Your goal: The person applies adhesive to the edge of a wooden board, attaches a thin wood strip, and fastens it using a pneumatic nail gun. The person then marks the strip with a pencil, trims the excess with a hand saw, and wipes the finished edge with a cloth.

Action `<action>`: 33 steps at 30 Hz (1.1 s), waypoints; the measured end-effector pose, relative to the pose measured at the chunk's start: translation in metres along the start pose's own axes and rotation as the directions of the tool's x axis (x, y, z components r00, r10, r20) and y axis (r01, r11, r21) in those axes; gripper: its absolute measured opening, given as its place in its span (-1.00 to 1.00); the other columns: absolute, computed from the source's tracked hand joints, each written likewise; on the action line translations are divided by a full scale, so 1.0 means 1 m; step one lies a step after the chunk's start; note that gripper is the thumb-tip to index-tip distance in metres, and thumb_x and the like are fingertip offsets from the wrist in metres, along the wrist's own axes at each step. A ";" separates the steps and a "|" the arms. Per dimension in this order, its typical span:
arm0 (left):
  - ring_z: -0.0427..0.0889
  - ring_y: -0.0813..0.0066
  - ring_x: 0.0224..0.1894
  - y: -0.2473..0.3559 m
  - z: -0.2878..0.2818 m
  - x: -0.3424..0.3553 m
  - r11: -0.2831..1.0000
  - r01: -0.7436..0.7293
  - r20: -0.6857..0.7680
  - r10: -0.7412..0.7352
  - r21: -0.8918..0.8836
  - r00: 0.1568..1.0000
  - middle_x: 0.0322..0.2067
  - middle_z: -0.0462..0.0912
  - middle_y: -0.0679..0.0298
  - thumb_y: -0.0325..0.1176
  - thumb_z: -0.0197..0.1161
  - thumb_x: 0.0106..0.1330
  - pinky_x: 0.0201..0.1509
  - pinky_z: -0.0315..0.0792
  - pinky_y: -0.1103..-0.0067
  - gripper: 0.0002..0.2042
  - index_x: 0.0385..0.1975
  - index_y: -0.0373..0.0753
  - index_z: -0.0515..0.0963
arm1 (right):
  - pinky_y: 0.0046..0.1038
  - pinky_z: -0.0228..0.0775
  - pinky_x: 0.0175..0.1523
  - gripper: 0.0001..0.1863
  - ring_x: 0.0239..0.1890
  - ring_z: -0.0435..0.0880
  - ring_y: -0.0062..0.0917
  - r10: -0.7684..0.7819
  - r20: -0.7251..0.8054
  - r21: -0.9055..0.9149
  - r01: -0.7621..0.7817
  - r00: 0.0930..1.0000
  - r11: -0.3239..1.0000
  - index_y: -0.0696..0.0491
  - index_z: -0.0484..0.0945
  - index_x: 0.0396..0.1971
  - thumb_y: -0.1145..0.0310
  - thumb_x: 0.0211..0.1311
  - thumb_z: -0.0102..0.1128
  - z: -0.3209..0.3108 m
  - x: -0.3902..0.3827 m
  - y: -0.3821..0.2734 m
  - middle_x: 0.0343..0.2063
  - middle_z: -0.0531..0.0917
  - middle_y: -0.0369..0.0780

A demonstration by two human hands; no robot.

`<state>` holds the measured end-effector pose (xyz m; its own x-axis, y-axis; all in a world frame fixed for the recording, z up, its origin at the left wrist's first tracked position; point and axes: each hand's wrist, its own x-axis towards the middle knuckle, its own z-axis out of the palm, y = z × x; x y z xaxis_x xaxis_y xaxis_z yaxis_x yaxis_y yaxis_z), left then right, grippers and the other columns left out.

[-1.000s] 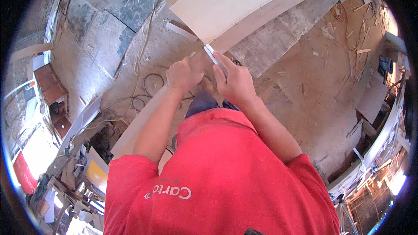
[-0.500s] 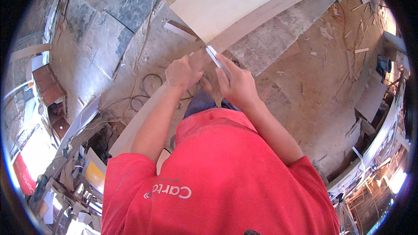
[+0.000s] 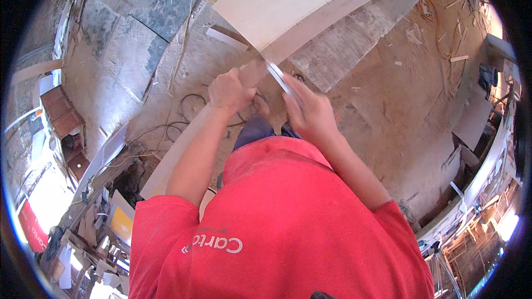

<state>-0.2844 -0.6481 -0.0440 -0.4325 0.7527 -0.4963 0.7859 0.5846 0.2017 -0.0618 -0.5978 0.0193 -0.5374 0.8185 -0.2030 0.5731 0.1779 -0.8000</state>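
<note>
My left hand (image 3: 233,91) is closed around the far part of a long pale wooden board (image 3: 176,158). The board runs back under my left forearm, and its end shows just past my fingers. In my right hand (image 3: 313,112) is a flat, narrow, light-coloured bar (image 3: 279,76), its exact kind unclear. The far tip of the bar is beside the board's end; I cannot tell whether they touch. Beyond both hands lies a large curved pale panel (image 3: 310,5), its near corner close to the bar's tip.
A worn grey sheet (image 3: 343,55) lies under the curved panel. A dark cable (image 3: 191,108) coils on the dusty floor at left, near a white strip (image 3: 227,39). A brown box (image 3: 61,112) stands far left. Boards and scraps (image 3: 471,124) line the right side.
My right hand and the bar have shifted a little right and nearer to me. My left hand stays closed on the board, almost unmoved. The view has shifted slightly.
</note>
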 end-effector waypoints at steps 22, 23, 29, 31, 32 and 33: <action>0.79 -0.07 -0.15 0.001 0.003 -0.002 1.000 0.014 -0.022 -0.014 -0.005 1.000 -0.28 0.79 -0.05 0.02 0.47 -0.01 -0.05 0.65 0.14 -0.53 -0.21 -0.21 0.68 | -0.09 0.60 -0.31 -0.51 -0.40 0.74 0.01 -0.010 0.044 0.008 0.010 0.999 1.000 -0.09 0.56 0.27 0.30 0.34 0.29 -0.019 -0.026 0.013 -0.43 0.72 0.06; 0.79 -0.07 -0.16 0.002 0.005 0.000 1.000 0.001 -0.034 -0.001 0.003 0.999 -0.28 0.79 -0.05 0.02 0.47 -0.01 -0.05 0.65 0.14 -0.53 -0.22 -0.21 0.68 | -0.08 0.59 -0.31 -0.51 -0.41 0.74 0.00 -0.044 -0.017 0.004 0.044 0.999 0.999 -0.09 0.56 0.27 0.30 0.34 0.28 0.004 0.005 0.013 -0.45 0.71 0.06; 0.79 -0.07 -0.14 -0.003 0.003 0.001 1.000 0.018 -0.006 -0.018 0.010 1.000 -0.25 0.79 -0.05 0.02 0.49 -0.03 -0.03 0.65 0.12 -0.50 -0.17 -0.20 0.68 | -0.11 0.60 -0.31 -0.50 -0.42 0.75 -0.01 -0.001 0.069 0.017 0.000 0.998 1.000 -0.10 0.55 0.29 0.33 0.33 0.29 -0.024 -0.041 0.016 -0.47 0.71 0.04; 0.79 -0.06 -0.14 -0.004 0.006 -0.002 0.999 0.034 -0.005 -0.034 -0.008 0.999 -0.25 0.79 -0.05 0.02 0.50 -0.03 -0.02 0.65 0.12 -0.50 -0.16 -0.20 0.68 | -0.17 0.61 -0.29 -0.47 -0.41 0.79 -0.06 -0.018 0.065 0.053 0.014 0.998 0.999 -0.08 0.54 0.30 0.39 0.30 0.29 -0.059 -0.090 0.017 -0.45 0.72 0.03; 0.79 -0.07 -0.14 -0.004 0.006 -0.001 0.999 0.031 -0.009 -0.031 -0.013 0.999 -0.25 0.79 -0.06 0.02 0.50 -0.03 -0.02 0.65 0.12 -0.50 -0.16 -0.20 0.68 | -0.19 0.61 -0.29 -0.46 -0.41 0.79 -0.08 -0.032 0.054 0.056 0.029 0.998 0.998 -0.07 0.54 0.30 0.40 0.30 0.29 -0.059 -0.089 0.017 -0.45 0.73 0.03; 0.79 -0.07 -0.14 -0.004 0.006 0.000 0.999 0.030 -0.014 -0.031 -0.018 0.999 -0.25 0.79 -0.06 0.02 0.50 -0.03 -0.02 0.65 0.13 -0.50 -0.17 -0.20 0.68 | -0.21 0.62 -0.29 -0.45 -0.41 0.80 -0.10 -0.047 0.044 0.059 0.045 0.998 0.997 -0.07 0.54 0.31 0.42 0.29 0.29 -0.059 -0.086 0.017 -0.44 0.73 0.02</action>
<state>-0.2845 -0.6527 -0.0499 -0.4626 0.7386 -0.4903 0.7644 0.6125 0.2013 0.0307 -0.6327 0.0567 -0.5907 0.7843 -0.1895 0.5109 0.1818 -0.8402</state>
